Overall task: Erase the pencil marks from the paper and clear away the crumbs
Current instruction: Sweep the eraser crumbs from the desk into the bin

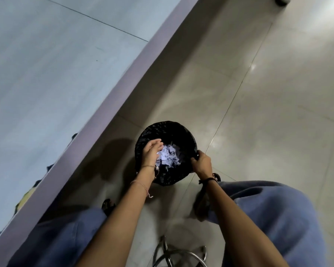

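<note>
A small round bin lined with a black bag (pixel 163 130) stands on the tiled floor between my feet. Several white paper scraps (pixel 169 156) lie inside it. My left hand (pixel 150 152) hovers over the bin's left side, fingers straight and pointing away from me, holding nothing I can see. My right hand (pixel 201 160) grips the bag's rim on the bin's right side. No paper sheet, eraser or pencil shows in this view.
A grey table top (pixel 46 74) with a pale edge band (pixel 123 83) runs diagonally across the left. My knees in blue trousers (pixel 268 209) flank the bin. A chrome stool base (pixel 181 253) sits below. Glossy floor tiles (pixel 268 93) spread to the right.
</note>
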Tool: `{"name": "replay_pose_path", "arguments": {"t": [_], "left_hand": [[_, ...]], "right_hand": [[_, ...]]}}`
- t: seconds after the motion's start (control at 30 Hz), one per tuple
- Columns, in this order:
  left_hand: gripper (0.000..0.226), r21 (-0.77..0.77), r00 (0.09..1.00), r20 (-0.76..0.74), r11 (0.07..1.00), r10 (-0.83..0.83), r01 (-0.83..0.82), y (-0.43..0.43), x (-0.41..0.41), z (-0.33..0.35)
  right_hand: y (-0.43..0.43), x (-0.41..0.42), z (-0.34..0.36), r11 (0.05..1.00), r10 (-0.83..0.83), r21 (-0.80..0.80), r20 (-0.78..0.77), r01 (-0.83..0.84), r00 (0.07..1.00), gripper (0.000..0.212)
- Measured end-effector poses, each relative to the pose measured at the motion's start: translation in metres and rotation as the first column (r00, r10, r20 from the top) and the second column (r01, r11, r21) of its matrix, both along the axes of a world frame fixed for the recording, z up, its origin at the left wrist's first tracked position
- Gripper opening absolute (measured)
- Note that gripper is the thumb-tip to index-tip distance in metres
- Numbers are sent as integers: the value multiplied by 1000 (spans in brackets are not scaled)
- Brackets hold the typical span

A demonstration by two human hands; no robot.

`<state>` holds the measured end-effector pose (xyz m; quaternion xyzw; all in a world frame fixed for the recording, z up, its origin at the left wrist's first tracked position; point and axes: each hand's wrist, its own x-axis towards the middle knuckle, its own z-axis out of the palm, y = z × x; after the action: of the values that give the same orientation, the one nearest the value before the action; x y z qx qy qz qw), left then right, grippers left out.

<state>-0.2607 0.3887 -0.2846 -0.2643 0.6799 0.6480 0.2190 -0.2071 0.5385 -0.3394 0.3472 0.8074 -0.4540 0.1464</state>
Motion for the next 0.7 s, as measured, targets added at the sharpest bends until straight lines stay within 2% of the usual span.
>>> {"name": "replay_pose_path", "arguments": {"t": [0.27,0.43,0.53,0.57,0.63,0.67,0.7], "left_hand": [[24,123,997,59,991,39,-46,-5,-13,-22],[22,161,996,75,986,37,-48,-7,-17,-31],[24,172,995,94,984,22,-38,-8,-15,-34],[26,173,995,98,985,11,-28,-8,-15,-32],[39,199,991,130,980,-2,-24,-5,-16,-31],[50,245,987,160,969,2,-41,-4,-16,-29],[59,291,979,205,954,6,-67,-3,-17,-29]], "right_hand": [[7,-14,-39,994,-74,-69,84,80,994,28],[2,-20,-54,992,-88,-88,31,91,996,26],[2,-19,-54,981,-91,-166,89,105,992,30],[1,-18,-52,988,-57,-134,104,71,993,38],[-3,-19,-44,994,51,88,68,-56,996,56],[-9,-20,-33,986,72,150,-27,-67,997,58],[-18,-23,-20,990,75,130,-150,-56,986,56]]}}
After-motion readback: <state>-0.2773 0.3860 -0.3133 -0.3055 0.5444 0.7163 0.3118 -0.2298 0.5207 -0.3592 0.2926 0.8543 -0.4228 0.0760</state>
